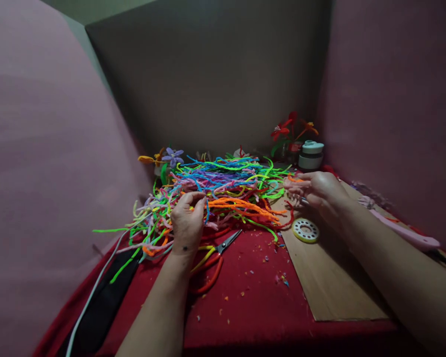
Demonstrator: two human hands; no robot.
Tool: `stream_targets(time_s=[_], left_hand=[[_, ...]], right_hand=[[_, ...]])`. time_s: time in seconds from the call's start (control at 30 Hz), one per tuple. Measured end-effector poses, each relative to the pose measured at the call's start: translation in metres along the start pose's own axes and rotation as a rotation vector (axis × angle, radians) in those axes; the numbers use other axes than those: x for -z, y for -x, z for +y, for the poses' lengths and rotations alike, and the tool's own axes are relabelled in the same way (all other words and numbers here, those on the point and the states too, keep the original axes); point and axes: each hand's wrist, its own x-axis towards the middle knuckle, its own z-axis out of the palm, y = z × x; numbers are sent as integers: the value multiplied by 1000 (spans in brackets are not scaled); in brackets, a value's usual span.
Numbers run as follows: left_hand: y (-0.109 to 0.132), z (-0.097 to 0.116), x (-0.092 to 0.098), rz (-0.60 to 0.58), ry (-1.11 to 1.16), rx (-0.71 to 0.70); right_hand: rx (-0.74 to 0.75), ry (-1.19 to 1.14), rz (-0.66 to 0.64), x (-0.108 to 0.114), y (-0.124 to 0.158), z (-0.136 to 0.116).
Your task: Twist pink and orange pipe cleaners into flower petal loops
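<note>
A large heap of fuzzy pipe cleaners (223, 173) in many colours lies across the far part of the table. At its front edge, my left hand (188, 218) is closed in a pinch, with a blue pipe cleaner (207, 213) hanging at its fingertips. Loose orange pipe cleaners (245, 204) lie just right of it. My right hand (325, 191) reaches to the right end of the heap, fingers stretched out over short pink fuzzy pieces (293, 188); its fingertips are partly hidden there. Scissors (217, 253) with yellow and red handles lie partly open beside my left wrist.
A round white disc with holes (305, 230) rests on a brown board (330, 292). Farther right lies a pink-handled tool (405, 230). Fuzzy flowers (282, 130) and a lidded jar (311, 154) stand behind. A white cable (92, 292) crosses the left side; scraps dot the red cloth (260, 317).
</note>
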Motion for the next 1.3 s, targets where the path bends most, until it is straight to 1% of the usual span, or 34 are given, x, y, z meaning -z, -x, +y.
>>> stream_targets(time_s=[0.07,0.17,0.23,0.33,0.43,0.47,0.57,0.6,0.63,0.67,0.73,0.8,0.83,0.93,1.0,1.03,1.07,1.1,1.13,1.17,1.2,1.27,1.3], left_hand=[[0,-5,0,-46,-186,-135],[4,-3,-3,-162,-445,-298],[8,1,-6,-214,-595,-355],[12,6,-11,-202,-764,-382],[12,7,-12,-180,-770,-394],[12,7,-11,-183,-742,-405],[12,8,-8,-192,-631,-454],[12,8,-7,-186,-599,-470],[12,9,-6,-176,-571,-485],[12,9,-5,-170,-548,-498],[13,9,-5,-167,-520,-513],[12,7,-6,-187,-528,-511],[11,4,-6,-203,-551,-493],[6,-6,-5,-254,-624,-385],[2,-14,-3,-267,-628,-318],[0,-18,-2,-265,-618,-299],[-1,-21,-1,-261,-609,-285],[-1,-22,-1,-255,-602,-274],[-1,-22,0,-252,-597,-265],[-1,-20,1,-244,-592,-262],[0,-17,1,-228,-584,-267],[3,-7,2,-172,-546,-294],[5,0,2,-135,-504,-309]], right_hand=[[43,2,19,-1,4,1],[152,46,-26,-4,12,5],[245,88,-59,-7,19,9],[390,199,-140,-13,28,16],[576,467,-272,-21,40,26],[675,572,-318,-24,44,30],[1037,891,-464,-35,56,43],[1120,1016,-499,-40,59,47],[1178,1148,-500,-45,62,51],[1208,1288,-472,-51,64,55],[1235,1552,-422,-61,65,60],[1263,1719,-395,-68,65,60],[1288,1756,-382,-69,64,57],[1384,1742,-289,-61,60,41],[1386,1708,-149,-49,57,25],[1372,1679,-57,-41,56,16],[1371,1628,30,-34,55,8],[1382,1526,108,-28,54,1],[1389,1389,128,-23,53,-4],[1353,1228,142,-20,53,-8],[1281,1089,101,-18,52,-10],[1084,891,-75,-18,53,-7],[991,847,-179,-20,54,-3]])
